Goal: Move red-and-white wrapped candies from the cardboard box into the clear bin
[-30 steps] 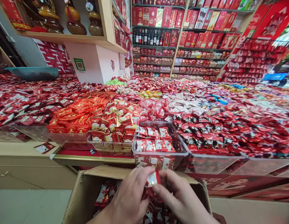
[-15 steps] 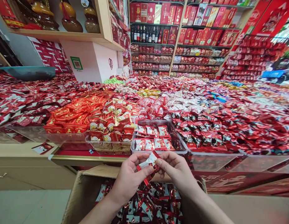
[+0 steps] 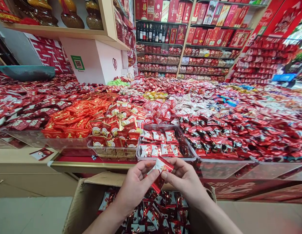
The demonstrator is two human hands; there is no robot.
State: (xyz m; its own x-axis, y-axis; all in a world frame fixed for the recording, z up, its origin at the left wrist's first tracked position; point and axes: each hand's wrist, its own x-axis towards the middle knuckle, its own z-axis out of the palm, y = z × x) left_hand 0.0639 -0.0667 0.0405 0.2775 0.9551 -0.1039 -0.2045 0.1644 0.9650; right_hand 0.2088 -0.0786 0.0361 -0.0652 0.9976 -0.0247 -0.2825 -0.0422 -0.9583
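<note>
Between my two hands is a small red-and-white wrapped candy (image 3: 161, 169), tilted, pinched by thumbs and fingers from both sides. My left hand (image 3: 138, 182) is closed on its left part, my right hand (image 3: 186, 178) on its right part. Whether more than one candy is held, I cannot tell. Just beyond them stands a clear plastic bin (image 3: 188, 156) with rows of similar candies (image 3: 156, 151). Below my hands is an open cardboard box (image 3: 76, 203) holding many loose red-and-white candies (image 3: 153, 217), partly hidden by my forearms.
Left of the bin are a tray of durian candies (image 3: 111, 143) and a heap of orange-red packets (image 3: 70, 123). Dark red candies (image 3: 211, 139) fill the trays on the right. A loose wrapper (image 3: 41, 153) lies on the counter ledge. Shelves with bottles (image 3: 151, 34) stand behind.
The candy has turned between my fingers, so more of its red and white front shows. My hands stay at about the same place, and the view has shifted slightly.
</note>
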